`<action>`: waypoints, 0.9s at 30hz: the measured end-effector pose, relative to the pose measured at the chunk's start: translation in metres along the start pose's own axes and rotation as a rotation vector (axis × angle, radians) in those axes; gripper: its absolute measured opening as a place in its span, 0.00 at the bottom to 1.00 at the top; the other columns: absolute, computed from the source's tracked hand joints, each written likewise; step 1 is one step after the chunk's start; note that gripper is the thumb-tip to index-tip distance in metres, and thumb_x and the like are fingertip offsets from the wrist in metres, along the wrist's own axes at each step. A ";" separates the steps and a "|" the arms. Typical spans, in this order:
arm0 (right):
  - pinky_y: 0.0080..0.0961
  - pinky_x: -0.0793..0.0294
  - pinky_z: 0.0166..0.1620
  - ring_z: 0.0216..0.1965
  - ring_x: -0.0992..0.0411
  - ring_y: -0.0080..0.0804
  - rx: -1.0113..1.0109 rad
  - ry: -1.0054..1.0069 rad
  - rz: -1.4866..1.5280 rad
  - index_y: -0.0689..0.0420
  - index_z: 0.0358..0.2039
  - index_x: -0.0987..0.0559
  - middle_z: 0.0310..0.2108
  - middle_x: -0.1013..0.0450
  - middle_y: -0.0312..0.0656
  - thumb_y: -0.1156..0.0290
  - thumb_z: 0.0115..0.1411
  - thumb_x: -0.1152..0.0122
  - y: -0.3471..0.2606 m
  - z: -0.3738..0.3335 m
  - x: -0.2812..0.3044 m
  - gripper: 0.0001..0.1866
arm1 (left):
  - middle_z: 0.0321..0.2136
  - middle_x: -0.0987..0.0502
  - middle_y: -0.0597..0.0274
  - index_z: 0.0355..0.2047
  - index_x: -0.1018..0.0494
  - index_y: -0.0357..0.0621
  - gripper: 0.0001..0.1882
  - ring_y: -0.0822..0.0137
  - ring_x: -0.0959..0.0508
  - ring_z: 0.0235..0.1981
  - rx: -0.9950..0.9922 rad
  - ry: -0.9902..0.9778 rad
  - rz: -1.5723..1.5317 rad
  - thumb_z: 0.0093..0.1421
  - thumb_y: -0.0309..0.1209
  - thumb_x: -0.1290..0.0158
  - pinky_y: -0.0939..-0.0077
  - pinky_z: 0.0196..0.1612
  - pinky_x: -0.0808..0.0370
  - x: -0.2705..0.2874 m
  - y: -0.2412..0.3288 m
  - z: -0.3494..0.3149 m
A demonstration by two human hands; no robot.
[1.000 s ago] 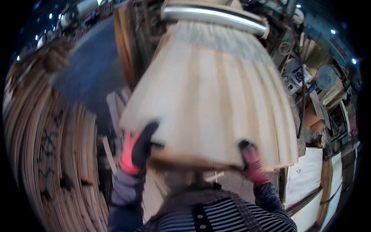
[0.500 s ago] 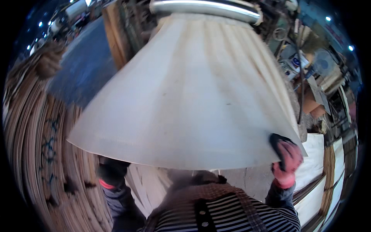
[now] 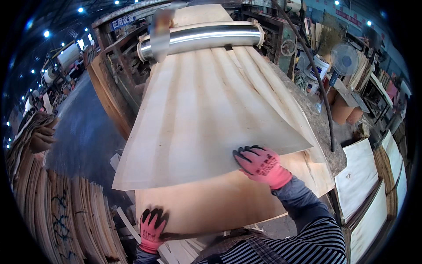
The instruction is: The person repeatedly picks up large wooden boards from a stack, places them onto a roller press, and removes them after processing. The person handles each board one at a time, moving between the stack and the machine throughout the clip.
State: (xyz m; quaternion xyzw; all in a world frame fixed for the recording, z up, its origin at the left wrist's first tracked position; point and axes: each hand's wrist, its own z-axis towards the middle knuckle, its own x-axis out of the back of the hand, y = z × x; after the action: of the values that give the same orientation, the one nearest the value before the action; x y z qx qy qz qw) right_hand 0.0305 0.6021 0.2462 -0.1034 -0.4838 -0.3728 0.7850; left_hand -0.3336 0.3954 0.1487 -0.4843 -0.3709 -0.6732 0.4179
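Observation:
A pale veneer sheet (image 3: pixel 206 114) with brown streaks stretches from the shiny metal roller (image 3: pixel 211 37) toward me. Its near edge overlaps a tan veneer sheet (image 3: pixel 211 207) beneath it. My right hand (image 3: pixel 262 166), in a pink glove with dark fingertips, lies on the upper sheet's near edge, right of the middle, fingers stretched out; its thumb is not clear. My left hand (image 3: pixel 153 229), gloved alike, rests with spread fingers on the lower sheet's near left corner.
Stacked veneer (image 3: pixel 66 215) stands on the left, beside a blue-grey floor (image 3: pixel 83 127). At the right are a dark bent pole (image 3: pixel 323 92), a fan (image 3: pixel 344 59), a white bucket (image 3: pixel 319 67) and pale sheets (image 3: pixel 358 176). Narrow veneer strips (image 3: pixel 180 251) lie below the front edge.
The upper sheet has dropped and moved away from me, showing the tan sheet beneath. My right hand has moved left along its edge. My left hand has come onto the lower sheet. The view has shifted.

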 end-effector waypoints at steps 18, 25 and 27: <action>0.46 0.59 0.60 0.59 0.53 0.48 -0.108 -0.154 0.414 0.58 0.57 0.45 0.57 0.50 0.53 0.49 0.48 0.46 -0.012 0.010 -0.083 0.41 | 0.42 0.33 0.56 0.34 0.26 0.55 0.24 0.48 0.35 0.45 0.003 0.061 0.167 0.30 0.35 0.45 0.48 0.47 0.37 -0.011 0.008 0.004; 0.46 0.55 0.59 0.57 0.49 0.53 -0.171 -0.482 0.480 0.58 0.55 0.41 0.55 0.47 0.58 0.43 0.39 0.39 -0.083 -0.135 0.041 0.46 | 0.40 0.30 0.55 0.37 0.27 0.50 0.27 0.52 0.31 0.42 0.033 0.176 0.132 0.28 0.28 0.44 0.59 0.48 0.35 0.084 0.045 0.039; 0.46 0.49 0.57 0.54 0.45 0.53 -0.355 -0.386 0.316 0.56 0.47 0.33 0.49 0.40 0.54 0.50 0.37 0.35 -0.097 -0.162 0.054 0.38 | 0.40 0.29 0.55 0.37 0.26 0.50 0.26 0.53 0.30 0.42 0.003 0.177 0.140 0.29 0.31 0.44 0.60 0.47 0.34 0.105 0.058 0.033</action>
State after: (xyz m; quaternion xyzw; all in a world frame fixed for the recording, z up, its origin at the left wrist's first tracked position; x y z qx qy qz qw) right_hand 0.0886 0.4233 0.1889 -0.3819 -0.5294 -0.2981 0.6965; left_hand -0.2882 0.3822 0.2637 -0.4470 -0.2987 -0.6819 0.4960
